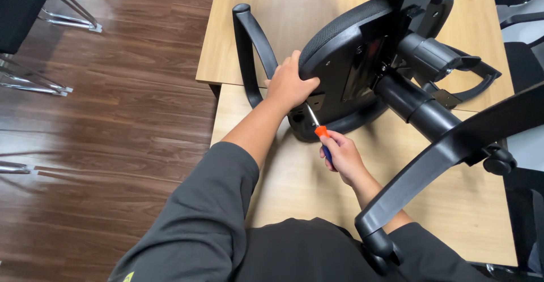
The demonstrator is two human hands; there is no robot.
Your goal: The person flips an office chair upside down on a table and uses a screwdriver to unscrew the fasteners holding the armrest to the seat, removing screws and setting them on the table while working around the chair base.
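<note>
A black office chair [362,50] lies on its side on a light wooden table [294,174], its seat underside facing me. My left hand [290,82] grips the edge of the seat, next to the black armrest [248,50]. My right hand [341,156] is shut on a screwdriver [318,124] with an orange and blue handle. Its metal tip points up at a bracket on the seat's underside, by the armrest mount. The chair's gas cylinder [416,103] and a wheeled base leg [436,163] stretch out to the right, over my right forearm.
A second wooden table [226,44] butts against the far side. Dark wooden floor [113,118] lies to the left, with chrome chair legs [39,81] at the far left. More black chairs [521,38] stand at the right edge. A castor [500,162] hangs near the table's right side.
</note>
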